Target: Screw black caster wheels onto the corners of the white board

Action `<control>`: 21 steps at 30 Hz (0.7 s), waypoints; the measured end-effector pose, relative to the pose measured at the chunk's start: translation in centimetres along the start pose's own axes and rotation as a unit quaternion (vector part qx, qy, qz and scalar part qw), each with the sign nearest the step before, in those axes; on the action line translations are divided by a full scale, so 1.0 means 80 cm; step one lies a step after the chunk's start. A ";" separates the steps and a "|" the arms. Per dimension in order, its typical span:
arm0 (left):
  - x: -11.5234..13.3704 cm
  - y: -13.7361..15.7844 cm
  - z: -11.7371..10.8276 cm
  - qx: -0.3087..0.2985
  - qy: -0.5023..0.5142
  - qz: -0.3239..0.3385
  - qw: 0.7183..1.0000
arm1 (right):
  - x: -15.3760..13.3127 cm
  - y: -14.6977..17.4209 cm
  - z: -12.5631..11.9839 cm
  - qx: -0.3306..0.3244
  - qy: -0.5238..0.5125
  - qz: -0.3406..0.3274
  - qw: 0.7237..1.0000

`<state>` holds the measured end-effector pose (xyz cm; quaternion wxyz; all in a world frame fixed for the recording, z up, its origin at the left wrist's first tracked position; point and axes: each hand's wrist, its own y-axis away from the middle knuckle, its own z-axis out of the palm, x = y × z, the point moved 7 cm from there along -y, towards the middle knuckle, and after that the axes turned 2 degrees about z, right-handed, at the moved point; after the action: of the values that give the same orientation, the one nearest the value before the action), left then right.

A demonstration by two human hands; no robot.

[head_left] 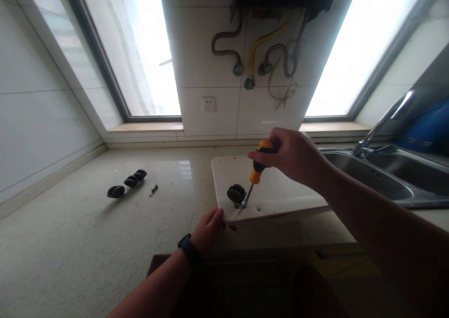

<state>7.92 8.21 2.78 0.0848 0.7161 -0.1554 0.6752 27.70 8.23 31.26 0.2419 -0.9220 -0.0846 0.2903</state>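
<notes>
Table top with a white panel, a black caster and a screwdriver at its base

Pale speckled table (87,243) stretches across the view, with a steel sink (403,205) at the right. White panel (280,196) lies flat on the table, its near-left corner close to the table's front edge.

The right hand (293,154) has its fingers clamped around a yellow-and-black screwdriver (258,166), held tilted. The left hand (208,224) pinches the near-left corner of the panel, thumb on top.

One black caster (236,193) stands on the panel near that corner, and the screwdriver's tip reaches down to its base. Other black casters (116,191) lie loose on the table to the left, with small screws (154,190) near them. Small holes (220,162) mark the panel's far-left corner.

The step in hand appears to be turning a screw at the caster's base; whether it goes in or out cannot be told. The next move calls for a seated tip, steady downward pressure and a firm left grip.
</notes>
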 end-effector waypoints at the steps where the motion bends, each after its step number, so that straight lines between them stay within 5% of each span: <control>1: 0.000 0.000 -0.001 0.005 -0.005 0.000 1.000 | -0.001 -0.001 -0.001 0.002 0.013 -0.001 1.000; 5: 0.006 0.001 0.002 -0.005 0.002 0.007 1.000 | 0.001 -0.005 0.010 -0.091 -0.071 -0.032 0.993; 11: 0.016 0.003 0.006 -0.025 0.022 0.015 0.999 | 0.000 0.001 0.023 -0.243 -0.248 -0.117 0.931; 21: -0.001 0.000 0.002 -0.014 0.005 0.002 1.000 | -0.011 0.003 0.007 -0.243 -0.143 -0.135 0.950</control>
<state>8.09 8.14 2.72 0.0940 0.7114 -0.1663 0.6763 26.65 7.96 31.18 0.0326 -0.8815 -0.3097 0.3549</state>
